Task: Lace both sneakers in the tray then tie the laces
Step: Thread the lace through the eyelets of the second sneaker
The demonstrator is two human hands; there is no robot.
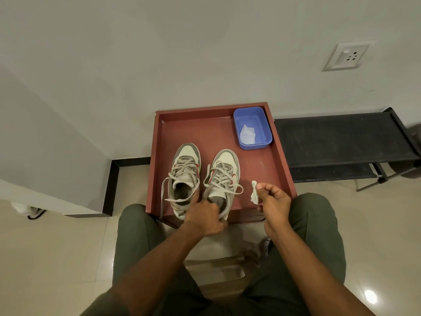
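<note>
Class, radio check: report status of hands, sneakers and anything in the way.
Left hand grips right sneaker at heel. Right hand pinches white wipe. Both sneakers laced, laces loose, untied; left sneaker untouched. Blue tub at tray corner, clear of work.

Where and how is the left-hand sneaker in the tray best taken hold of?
Grip the left-hand sneaker at its heel collar, coming from the near side and above. The heel faces the person, the mouth is open and upright, so fingers can hook inside; loose laces cover the middle, and the other sneaker crowds its right.
</note>
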